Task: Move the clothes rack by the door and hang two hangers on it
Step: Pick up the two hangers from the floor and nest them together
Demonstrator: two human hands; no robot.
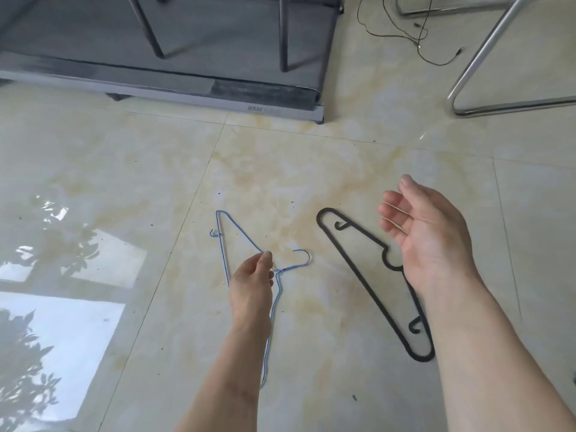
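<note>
Two hangers lie flat on the glossy tile floor. The thin blue wire hanger point(223, 244) is at the centre. My left hand point(252, 291) reaches down onto it, fingertips pinched together at the twisted neck just below its hook. The black plastic hanger point(352, 263) lies to the right. My right hand point(427, 238) hovers over its middle, palm up and fingers spread, holding nothing and hiding the hook. A bent chrome tube frame point(486, 54), the base of some stand, is at the top right.
A grey treadmill point(199, 85) fills the top left, with dark metal legs point(283, 42) standing on its belt. A thin black cable point(420, 39) trails over the floor at the top centre. Bright window reflections shine on the tiles at the lower left.
</note>
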